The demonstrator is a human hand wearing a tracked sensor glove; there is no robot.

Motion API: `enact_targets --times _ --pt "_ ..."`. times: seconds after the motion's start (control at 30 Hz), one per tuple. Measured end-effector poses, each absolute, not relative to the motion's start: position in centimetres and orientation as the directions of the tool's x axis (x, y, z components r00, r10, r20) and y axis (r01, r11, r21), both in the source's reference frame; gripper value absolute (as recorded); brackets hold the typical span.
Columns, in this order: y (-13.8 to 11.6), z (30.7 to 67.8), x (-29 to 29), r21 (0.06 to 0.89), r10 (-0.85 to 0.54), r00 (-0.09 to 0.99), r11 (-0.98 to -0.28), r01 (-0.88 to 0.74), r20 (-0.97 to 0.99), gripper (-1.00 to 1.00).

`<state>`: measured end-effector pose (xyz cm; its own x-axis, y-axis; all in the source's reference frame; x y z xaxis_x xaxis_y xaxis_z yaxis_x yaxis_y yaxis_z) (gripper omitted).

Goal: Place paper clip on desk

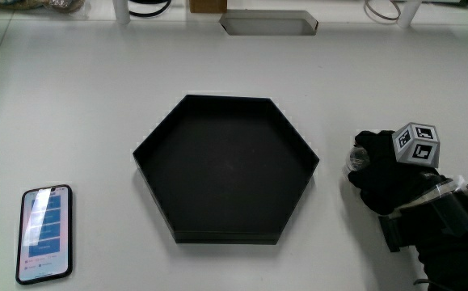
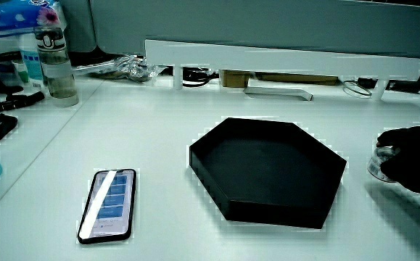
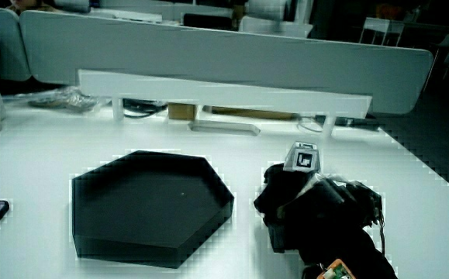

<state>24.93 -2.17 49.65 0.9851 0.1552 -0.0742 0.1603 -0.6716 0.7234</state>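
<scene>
1. Spreading under everything is the white table (image 1: 80,113), with a low white shelf (image 2: 282,56) standing on it farther from the person than the tray.
2. Sitting near the middle of the table is a black hexagonal tray (image 1: 225,168); its inside looks bare in the main view and in both side views.
3. Resting on the table just beside the tray, the gloved hand (image 1: 391,179) carries its patterned cube (image 1: 416,145) on its back, with the forearm running back toward the person.
4. Lying flat near the table's edge closest to the person, well apart from the hand with the tray between them, is a phone (image 1: 45,234) with its screen lit.
5. Curling down, the fingers (image 2: 398,156) close around a small clear, glassy object (image 2: 379,164) that touches the table; whether this is the paper clip cannot be told, and no clip shows anywhere else.
</scene>
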Motion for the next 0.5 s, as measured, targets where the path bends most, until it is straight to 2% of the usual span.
enact_targets --times 0.5 --pt "-1.0 50.9 25.1 0.749 0.157 0.982 -0.638 0.18 -0.102 0.0"
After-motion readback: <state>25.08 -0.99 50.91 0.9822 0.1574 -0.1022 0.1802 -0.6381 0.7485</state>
